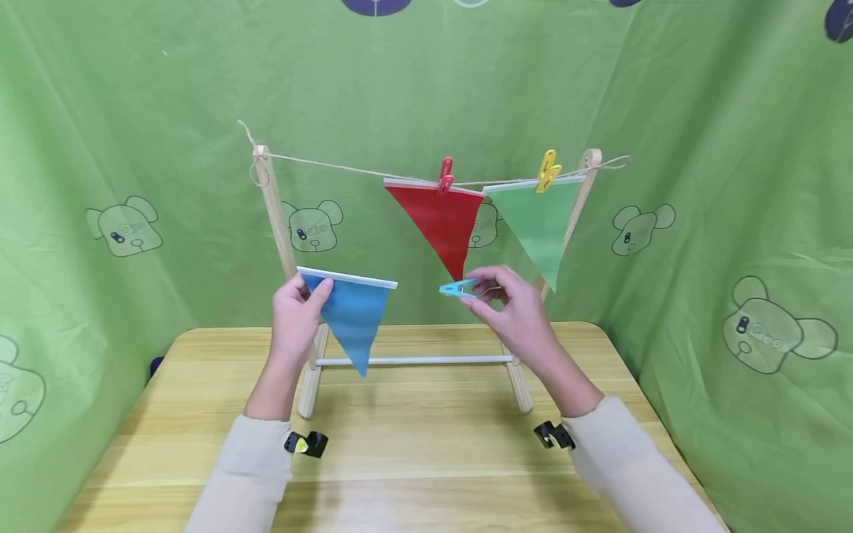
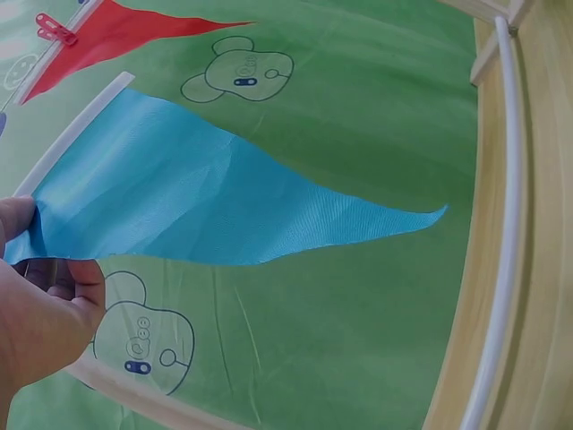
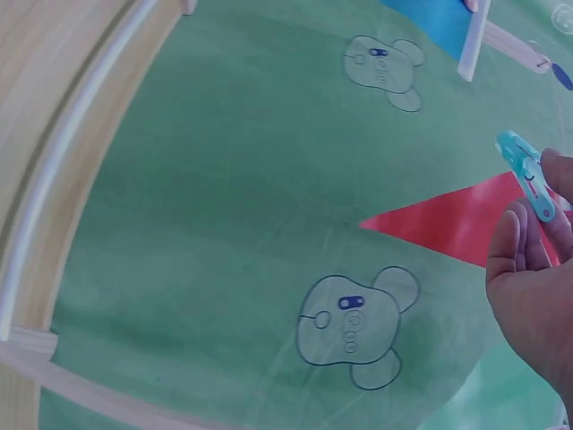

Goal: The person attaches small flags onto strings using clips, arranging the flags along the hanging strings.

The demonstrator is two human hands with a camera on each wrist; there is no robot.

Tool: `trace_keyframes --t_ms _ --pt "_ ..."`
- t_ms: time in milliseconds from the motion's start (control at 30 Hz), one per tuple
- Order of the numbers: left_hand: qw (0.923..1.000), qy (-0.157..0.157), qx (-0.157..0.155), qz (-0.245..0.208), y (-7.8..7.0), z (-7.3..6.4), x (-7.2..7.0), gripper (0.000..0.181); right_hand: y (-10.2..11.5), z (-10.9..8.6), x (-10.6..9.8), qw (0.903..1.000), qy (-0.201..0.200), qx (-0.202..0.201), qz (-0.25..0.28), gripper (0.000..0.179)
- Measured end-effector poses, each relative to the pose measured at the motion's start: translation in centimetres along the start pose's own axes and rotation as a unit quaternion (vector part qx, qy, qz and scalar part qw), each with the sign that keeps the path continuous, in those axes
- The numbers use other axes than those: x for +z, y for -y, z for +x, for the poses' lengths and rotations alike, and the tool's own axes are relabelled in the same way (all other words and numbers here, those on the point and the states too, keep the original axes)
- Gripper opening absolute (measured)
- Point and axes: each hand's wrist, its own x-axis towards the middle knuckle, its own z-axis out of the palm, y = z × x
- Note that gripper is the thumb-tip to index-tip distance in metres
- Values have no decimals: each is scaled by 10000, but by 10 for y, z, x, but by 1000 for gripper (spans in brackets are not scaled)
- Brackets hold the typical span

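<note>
My left hand (image 1: 296, 314) pinches a blue triangular pennant (image 1: 353, 314) by the left end of its white top edge, and the point hangs down. In the left wrist view the pennant (image 2: 206, 188) spreads out from the thumb. My right hand (image 1: 516, 303) holds a light blue clothespin (image 1: 455, 289) between thumb and fingers, just below the tip of the red pennant (image 1: 443, 226). In the right wrist view the clothespin (image 3: 526, 175) points away from the fingertips. A string (image 1: 333, 164) runs above both hands, apart from the blue pennant.
A red clothespin (image 1: 445, 176) holds the red pennant on the string; a yellow clothespin (image 1: 548, 172) holds a green pennant (image 1: 536, 218) farther right. The string is tied to two wooden posts (image 1: 275, 207), joined low down by a white rod (image 1: 413, 360). The stand is on a wooden table (image 1: 413, 459).
</note>
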Motion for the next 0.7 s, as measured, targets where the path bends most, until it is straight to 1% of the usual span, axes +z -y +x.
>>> trace_keyframes --t_ms 233,433,600,700 --pt "9999 -101 -6 -44 -6 5 5 22 13 12 -2 9997 -137 -167 149 38" --pt "9995 -198 22 -231 -12 9 10 21 25 22 -5 9992 -257 -218 220 35" --pt "9991 -204 44 -368 -16 12 13 17 33 29 -8 9987 -298 -309 276 34" --pt "9987 -214 93 -459 -19 14 13 18 38 34 -9 9984 -306 -363 297 34"
